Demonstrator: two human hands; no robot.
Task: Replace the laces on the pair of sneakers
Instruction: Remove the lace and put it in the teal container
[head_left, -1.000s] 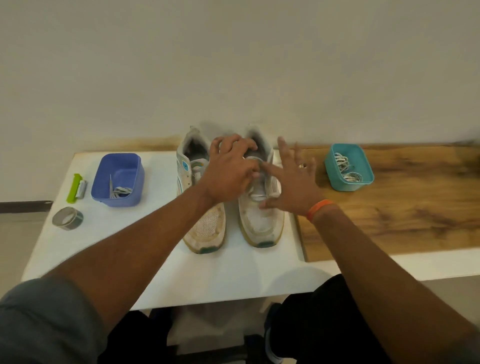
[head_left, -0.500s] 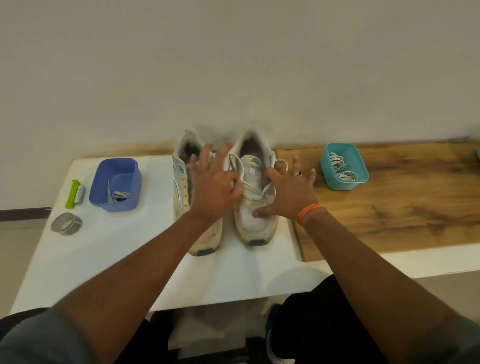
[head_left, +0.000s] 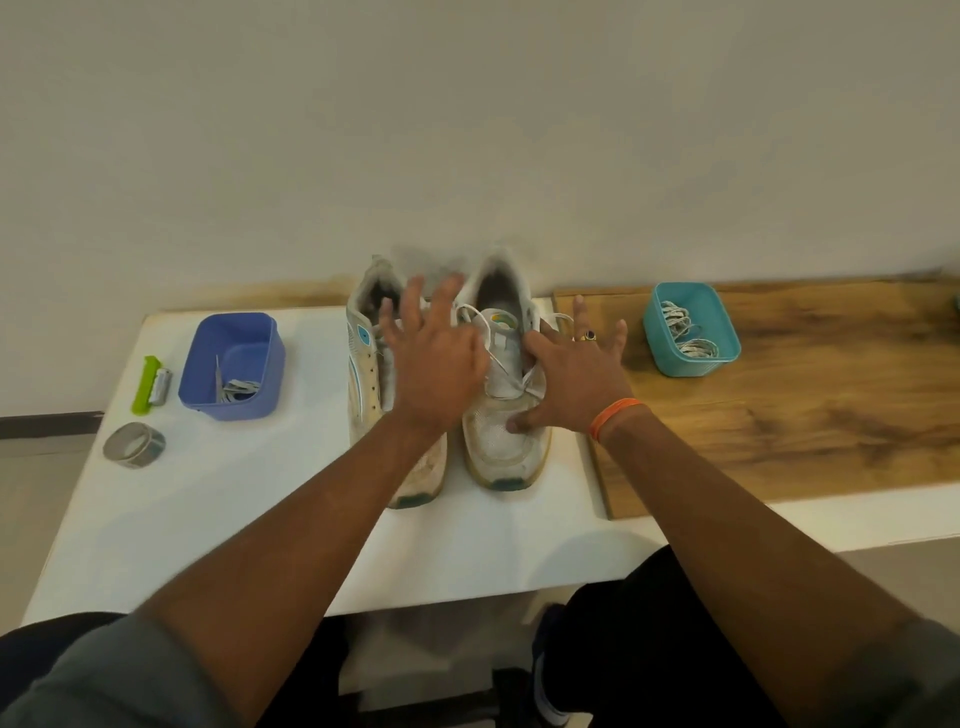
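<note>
Since I wanted tools within reach but out of the way, the tape roll (head_left: 134, 444), the green tool (head_left: 144, 385) and the blue tub (head_left: 232, 365) sat at the table's (head_left: 208, 519) left end. The sneakers (head_left: 498, 415) stood side by side at the middle, toes toward me — the left shoe (head_left: 366, 374) looked unlaced, the right shoe's old lace (head_left: 496, 358) hung loose. My left hand (head_left: 436, 364) hovered spread over the left shoe, gripping nothing; my right hand (head_left: 571, 384) lay spread against the right shoe, thumb on its toe, probably steadying it. The replacement laces (head_left: 685, 332), I judged, waited in the teal tub (head_left: 691, 358) — right side. No writing was readable.
</note>
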